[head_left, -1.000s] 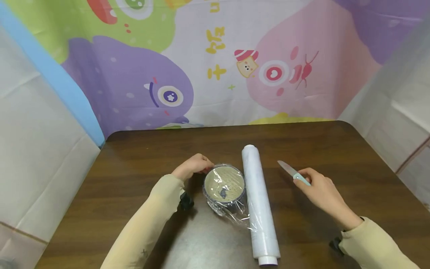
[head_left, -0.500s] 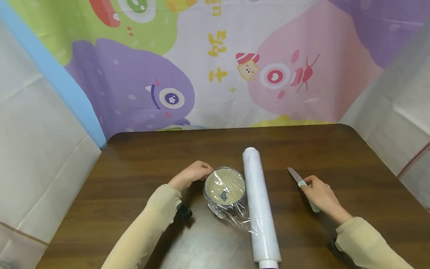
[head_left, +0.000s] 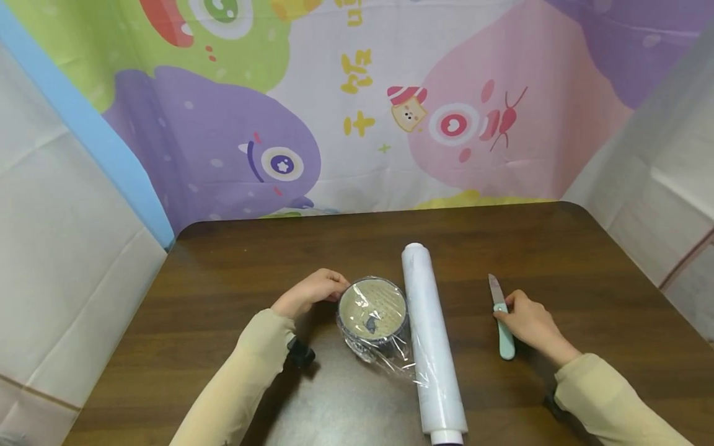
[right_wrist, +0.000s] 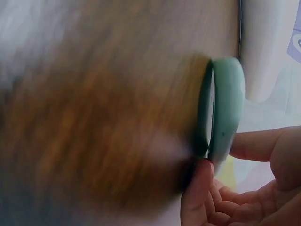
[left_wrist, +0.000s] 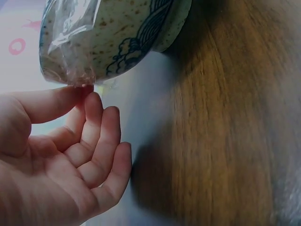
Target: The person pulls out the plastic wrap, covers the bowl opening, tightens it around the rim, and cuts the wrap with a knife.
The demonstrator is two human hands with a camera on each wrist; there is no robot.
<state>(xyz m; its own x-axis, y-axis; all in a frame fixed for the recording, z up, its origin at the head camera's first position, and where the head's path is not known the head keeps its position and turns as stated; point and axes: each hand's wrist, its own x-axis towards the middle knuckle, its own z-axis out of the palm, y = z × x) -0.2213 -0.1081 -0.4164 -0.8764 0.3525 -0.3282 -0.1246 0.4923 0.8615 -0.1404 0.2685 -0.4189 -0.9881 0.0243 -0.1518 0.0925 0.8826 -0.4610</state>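
My left hand (head_left: 315,291) is at the far left rim of a speckled bowl (left_wrist: 127,28) with blue patterns. Its thumb and index finger pinch the edge of the clear plastic wrap (left_wrist: 75,28) there, while the other fingers curl loosely. The wrap covers the bowl's mouth and runs to the white roll of plastic wrap (head_left: 432,334) just right of it. Right of the roll, my right hand (head_left: 532,322) pinches a small knife (head_left: 506,337) by its mint-green handle near the blade. The blade points away from me; in the right wrist view it is hidden.
Everything stands on a dark brown wooden table (head_left: 268,248). Behind its far edge hangs a cartoon-printed cloth (head_left: 357,173). Pale panels (head_left: 72,248) rise at the left and right sides.
The knife has turned from pointing far left to pointing almost straight away, and its handle now shows below my right fingers. My left hand stays at the bowl, shifting slightly left.
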